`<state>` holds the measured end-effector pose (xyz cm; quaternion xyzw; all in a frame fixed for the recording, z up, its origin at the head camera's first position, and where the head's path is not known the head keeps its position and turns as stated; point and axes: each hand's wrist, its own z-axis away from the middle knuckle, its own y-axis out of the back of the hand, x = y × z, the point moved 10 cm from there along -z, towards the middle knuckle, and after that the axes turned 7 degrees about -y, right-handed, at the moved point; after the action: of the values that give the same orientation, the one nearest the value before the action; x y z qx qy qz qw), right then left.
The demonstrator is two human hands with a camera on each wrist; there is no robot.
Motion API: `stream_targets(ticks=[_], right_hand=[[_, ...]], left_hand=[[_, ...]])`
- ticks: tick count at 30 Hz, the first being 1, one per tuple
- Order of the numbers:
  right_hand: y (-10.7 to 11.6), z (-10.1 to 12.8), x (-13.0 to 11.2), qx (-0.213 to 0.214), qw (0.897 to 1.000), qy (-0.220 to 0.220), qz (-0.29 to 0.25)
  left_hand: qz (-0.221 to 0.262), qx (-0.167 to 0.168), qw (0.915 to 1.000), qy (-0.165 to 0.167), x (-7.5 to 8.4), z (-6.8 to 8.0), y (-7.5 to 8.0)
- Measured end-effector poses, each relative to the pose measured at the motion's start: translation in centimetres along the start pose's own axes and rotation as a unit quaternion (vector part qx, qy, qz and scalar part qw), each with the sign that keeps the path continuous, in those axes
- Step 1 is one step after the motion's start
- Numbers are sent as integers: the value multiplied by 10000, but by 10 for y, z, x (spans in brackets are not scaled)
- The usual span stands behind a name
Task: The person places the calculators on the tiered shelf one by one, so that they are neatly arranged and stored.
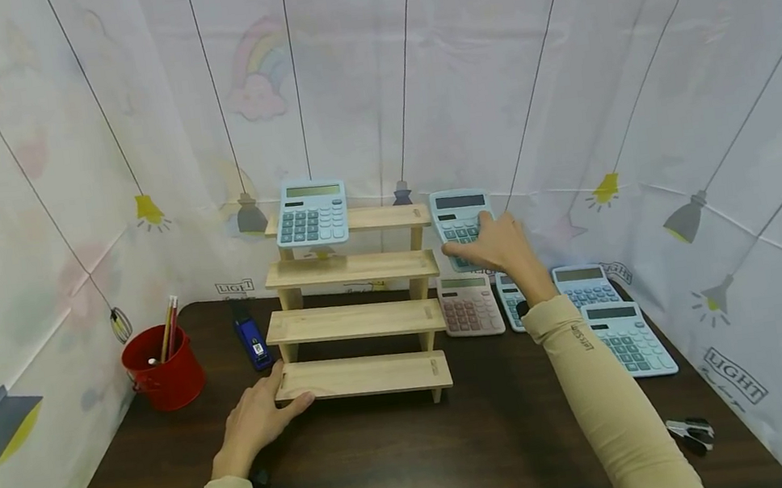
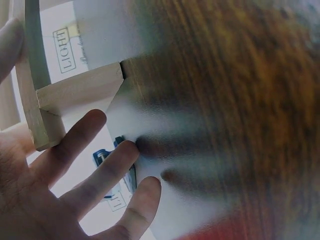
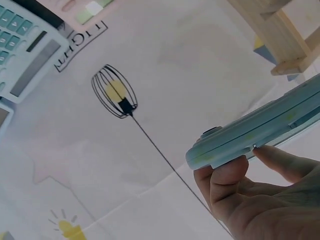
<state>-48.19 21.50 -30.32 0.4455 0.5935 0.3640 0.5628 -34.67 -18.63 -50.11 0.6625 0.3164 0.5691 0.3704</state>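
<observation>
My right hand (image 1: 497, 245) grips a light blue calculator (image 1: 460, 204) in the air, just right of the stand's top step. In the right wrist view the calculator (image 3: 260, 125) shows edge-on, with fingers (image 3: 227, 182) bent beneath it. A stepped wooden stand (image 1: 354, 321) stands on the table. My left hand (image 1: 255, 419) touches the left end of its lowest step, the thumb along the front edge. Its fingers (image 2: 112, 172) are spread and fairly straight in the left wrist view. Another light blue calculator (image 1: 312, 215) leans on the top step at the left.
Right of the stand lie a pink calculator (image 1: 470, 307) and several blue calculators (image 1: 630, 341), one partly hidden by the right arm. A red bucket (image 1: 164, 378) with pencils and a dark blue object (image 1: 252, 341) sit at the left. A staple remover (image 1: 691, 433) lies near the right edge.
</observation>
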Motion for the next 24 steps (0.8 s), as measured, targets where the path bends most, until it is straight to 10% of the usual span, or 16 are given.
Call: stream_targets(ticks=[24], right_hand=[[-3, -33, -66, 253, 9959, 544, 675]], left_hand=[[-10, 95, 10000, -1, -2, 0, -1]])
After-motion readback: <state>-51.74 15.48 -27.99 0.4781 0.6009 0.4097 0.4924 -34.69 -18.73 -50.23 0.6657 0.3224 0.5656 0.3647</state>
